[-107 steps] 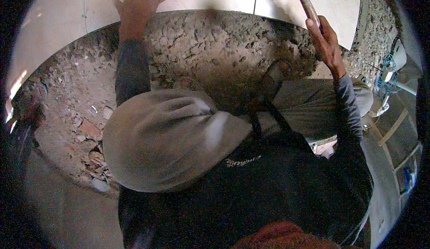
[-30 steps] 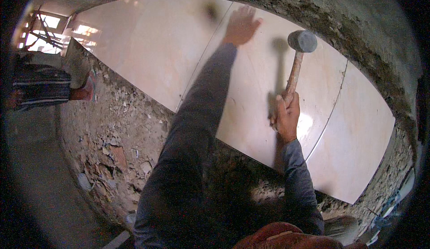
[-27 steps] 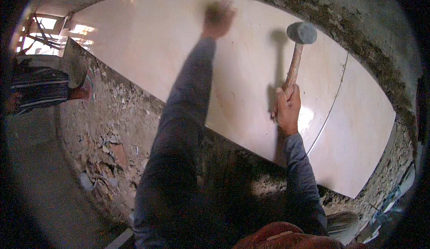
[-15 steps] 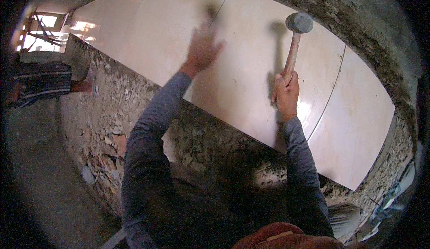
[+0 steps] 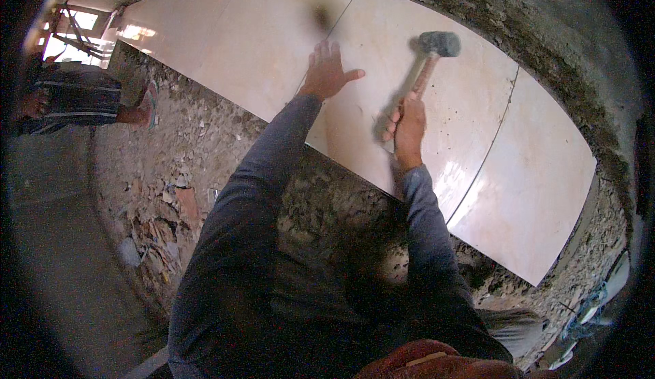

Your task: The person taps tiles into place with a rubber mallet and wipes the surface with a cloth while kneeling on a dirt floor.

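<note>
My right hand (image 5: 410, 130) is wrapped round the wooden handle of a rubber mallet (image 5: 439, 43) with a dark grey head. The mallet is over a large glossy cream floor tile (image 5: 382, 45), its shadow just to the left; whether the head touches the tile I cannot tell. With fingers spread, my left hand (image 5: 327, 72) is at the left part of the same tile, by the thin joint with the neighbouring tile (image 5: 252, 31). It holds nothing and appears to rest flat on the surface.
Another tile (image 5: 539, 167) lies to the right across a dark joint. Rough mortar and rubble (image 5: 170, 222) border the tiles on the near side, and a rough wall base (image 5: 546, 85) runs along the far side. At the left, another person's leg (image 5: 133, 114) shows below striped dark cloth.
The mallet and my right hand have moved left, and the mallet's head is slightly lower in the picture. My left hand, blurred before, has shifted right and now looks still.
</note>
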`<move>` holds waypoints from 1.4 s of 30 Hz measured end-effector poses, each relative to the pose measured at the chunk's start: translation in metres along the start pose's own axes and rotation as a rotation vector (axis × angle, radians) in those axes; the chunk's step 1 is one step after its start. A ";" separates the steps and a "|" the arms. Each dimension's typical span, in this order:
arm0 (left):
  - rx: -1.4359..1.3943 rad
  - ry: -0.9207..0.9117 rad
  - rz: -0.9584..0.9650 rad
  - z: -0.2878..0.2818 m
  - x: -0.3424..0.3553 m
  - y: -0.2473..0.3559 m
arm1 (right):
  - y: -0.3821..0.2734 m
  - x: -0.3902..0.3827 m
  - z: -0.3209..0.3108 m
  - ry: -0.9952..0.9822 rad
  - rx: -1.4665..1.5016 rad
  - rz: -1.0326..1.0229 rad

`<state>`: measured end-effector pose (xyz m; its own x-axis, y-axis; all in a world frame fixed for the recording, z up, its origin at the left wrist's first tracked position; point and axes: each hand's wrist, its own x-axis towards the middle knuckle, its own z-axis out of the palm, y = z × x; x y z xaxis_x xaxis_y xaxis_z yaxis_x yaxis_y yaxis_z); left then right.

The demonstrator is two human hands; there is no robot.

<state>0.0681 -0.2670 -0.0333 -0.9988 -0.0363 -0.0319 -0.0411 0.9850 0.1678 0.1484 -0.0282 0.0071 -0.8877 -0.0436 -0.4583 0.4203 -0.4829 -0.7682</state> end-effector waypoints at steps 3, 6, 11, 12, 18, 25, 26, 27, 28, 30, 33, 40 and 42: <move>0.008 -0.036 0.000 0.001 0.001 -0.006 | -0.013 0.007 0.001 -0.194 -0.017 0.090; 0.000 -0.064 0.014 -0.001 0.015 0.006 | -0.019 -0.003 -0.006 -0.149 -0.189 -0.064; -0.076 -0.163 0.074 0.016 0.031 -0.038 | 0.006 0.008 0.001 -0.222 -0.140 0.029; -0.010 -0.167 0.038 0.021 0.024 -0.026 | -0.006 -0.004 -0.011 -0.216 -0.229 -0.052; 0.436 -0.261 -0.061 -0.010 0.018 0.038 | -0.073 -0.119 -0.094 -0.192 -0.324 -0.088; -0.031 0.043 0.882 0.034 -0.026 0.238 | -0.066 -0.159 -0.188 0.229 -0.244 -0.063; -0.054 0.027 0.957 0.031 -0.038 0.279 | -0.066 -0.158 -0.199 0.305 -0.204 -0.100; -0.130 -0.022 1.017 0.022 -0.047 0.309 | -0.067 -0.157 -0.208 0.378 -0.158 -0.142; -0.107 -0.131 1.002 0.017 -0.049 0.325 | -0.071 -0.155 -0.211 0.419 -0.166 -0.150; -0.065 -0.157 0.942 0.024 -0.053 0.340 | -0.086 -0.156 -0.219 0.481 -0.244 -0.187; -0.064 -0.106 0.930 0.034 -0.054 0.348 | -0.090 -0.148 -0.241 0.502 -0.327 -0.253; 0.041 -0.117 0.932 0.042 -0.054 0.354 | -0.100 -0.125 -0.234 0.418 -0.156 -0.145; 0.057 -0.112 0.927 0.050 -0.054 0.353 | -0.106 -0.125 -0.226 0.445 -0.224 -0.110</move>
<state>0.1092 0.0913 -0.0211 -0.6240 0.7814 -0.0051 0.7748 0.6195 0.1256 0.2574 0.2261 0.0451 -0.7837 0.3972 -0.4775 0.4017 -0.2622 -0.8774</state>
